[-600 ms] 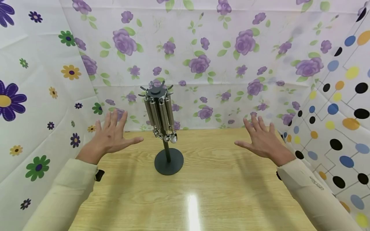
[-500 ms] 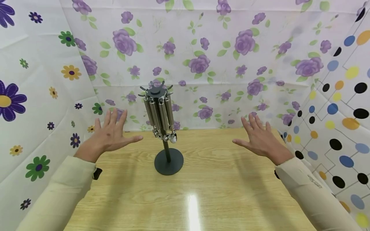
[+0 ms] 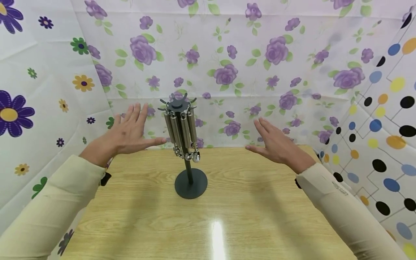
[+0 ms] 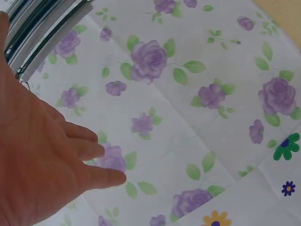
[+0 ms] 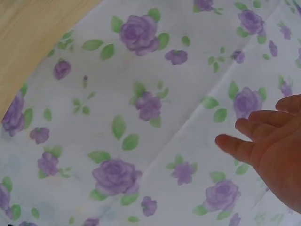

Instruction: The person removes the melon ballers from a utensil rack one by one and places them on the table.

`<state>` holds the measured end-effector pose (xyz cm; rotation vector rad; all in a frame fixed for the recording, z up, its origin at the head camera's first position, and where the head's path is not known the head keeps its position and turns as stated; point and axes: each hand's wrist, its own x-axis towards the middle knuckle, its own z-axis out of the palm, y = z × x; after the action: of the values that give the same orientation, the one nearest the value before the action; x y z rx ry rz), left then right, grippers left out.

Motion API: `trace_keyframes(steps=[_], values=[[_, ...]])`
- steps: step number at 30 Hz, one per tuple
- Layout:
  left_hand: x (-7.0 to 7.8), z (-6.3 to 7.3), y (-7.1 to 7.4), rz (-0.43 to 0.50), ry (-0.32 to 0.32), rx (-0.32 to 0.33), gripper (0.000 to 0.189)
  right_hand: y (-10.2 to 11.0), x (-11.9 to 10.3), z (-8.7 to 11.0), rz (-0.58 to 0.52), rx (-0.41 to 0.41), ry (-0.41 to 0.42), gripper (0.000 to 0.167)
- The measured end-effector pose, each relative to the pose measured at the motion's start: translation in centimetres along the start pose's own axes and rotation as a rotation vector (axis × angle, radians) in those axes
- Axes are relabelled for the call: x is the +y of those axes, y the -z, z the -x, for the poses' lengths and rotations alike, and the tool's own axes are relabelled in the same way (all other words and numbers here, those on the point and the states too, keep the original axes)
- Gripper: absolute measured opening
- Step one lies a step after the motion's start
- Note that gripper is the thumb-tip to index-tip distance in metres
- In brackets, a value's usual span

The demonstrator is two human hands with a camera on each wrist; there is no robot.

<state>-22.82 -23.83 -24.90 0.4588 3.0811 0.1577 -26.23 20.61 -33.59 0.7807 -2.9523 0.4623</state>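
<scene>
A dark stand (image 3: pixel 191 185) with a round base and a ring of curved hooks rises from the table, left of centre. Several silver rod-like handles (image 3: pixel 183 130) hang from its hooks; their shiny rounded lower ends are too small to identify. Just left of the stand my left hand (image 3: pixel 127 132) hovers, fingers straight, thumb pointing toward the hanging pieces. Part of those handles also shows at the upper left of the left wrist view, beyond my palm (image 4: pixel 42 160). My right hand (image 3: pixel 275 143) is in the air well right of the stand, fingers extended, holding nothing.
The wooden table (image 3: pixel 224 202) spreads beneath both hands. A cloth with purple roses (image 3: pixel 227 74) hangs behind it. At the left is a flower-printed cloth (image 3: pixel 48 90), at the right a dotted one (image 3: pixel 383 144).
Both hands have moved up and inward toward the stand; the right hand has shifted left and turned more side-on. The view has tilted slightly. The stand stays in place.
</scene>
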Motion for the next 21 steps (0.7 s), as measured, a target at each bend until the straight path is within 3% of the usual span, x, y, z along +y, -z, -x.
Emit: trace_keyframes(steps=[4,12,21], values=[[1.0,-0.4,0.9,0.076,-0.046,0.018,0.121,0.7,-1.5,-1.6,-0.116,-0.012,0.018,0.101],[2.4,-1.3,1.7,0.149,-0.151,0.072,0.115,1.6,-4.6,-4.5,-0.224,0.022,0.093,0.09],[3.5,-2.4,2.3,0.117,-0.232,0.133,0.108,1.3,-7.5,-6.9,-0.36,0.059,0.198,0.078]])
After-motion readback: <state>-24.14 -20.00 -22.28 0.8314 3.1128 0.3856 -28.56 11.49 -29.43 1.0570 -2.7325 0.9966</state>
